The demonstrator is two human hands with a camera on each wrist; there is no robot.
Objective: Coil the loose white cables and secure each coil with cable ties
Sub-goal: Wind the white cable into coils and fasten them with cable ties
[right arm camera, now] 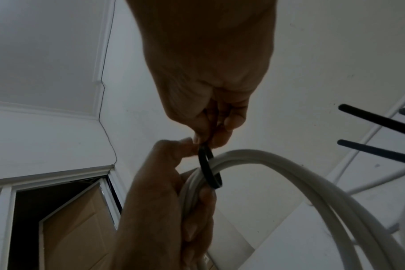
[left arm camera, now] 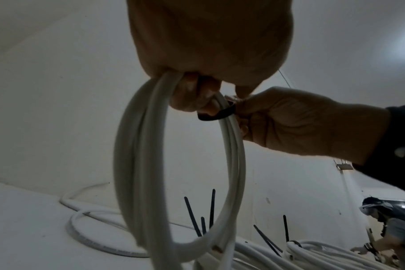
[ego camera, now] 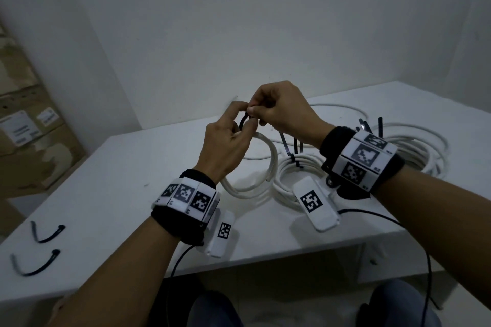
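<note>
A: Eyes on the small coil of white round cable (ego camera: 261, 159), held up above the white table (ego camera: 111, 183), its lower loops close to the tabletop.

B: And a black plastic cable tie (right arm camera: 209, 168) loops round its strands at the top.

A: Left hand (ego camera: 225, 148) has its fingers curled round the coil's strands, right at that tie.

B: Right hand (ego camera: 283, 111) pinches the tie's end between thumb and fingertips, just above the coil.

A: Right of the coil, a bigger tied bundle of white cable (ego camera: 297, 170) lies flat, black tie tails sticking up.

B: Two loose black ties (ego camera: 45, 236) lie well left of the coil, near the table's front edge.
</note>
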